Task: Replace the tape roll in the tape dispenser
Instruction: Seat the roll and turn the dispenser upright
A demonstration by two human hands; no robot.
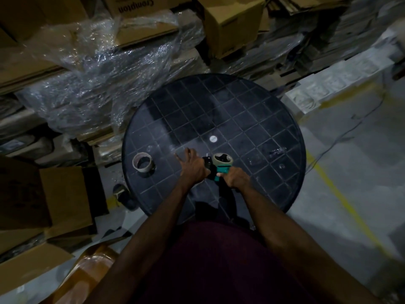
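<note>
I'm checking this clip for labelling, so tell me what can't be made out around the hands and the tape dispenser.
- Head view: tape dispenser handle, hidden inside the right hand.
- Its blade end, covered by the left hand and too dark.
- Whether the roll on it is fully seated: too small, dim.
- Whether the ring left on the table is a bare core: too dim.

A round dark table (pixel 230 110) with a grid-patterned top carries the things; an empty cardboard tape core (pixel 142 162) stands on end near its left edge; a small pale disc (pixel 213 139) lies near the centre.
</note>
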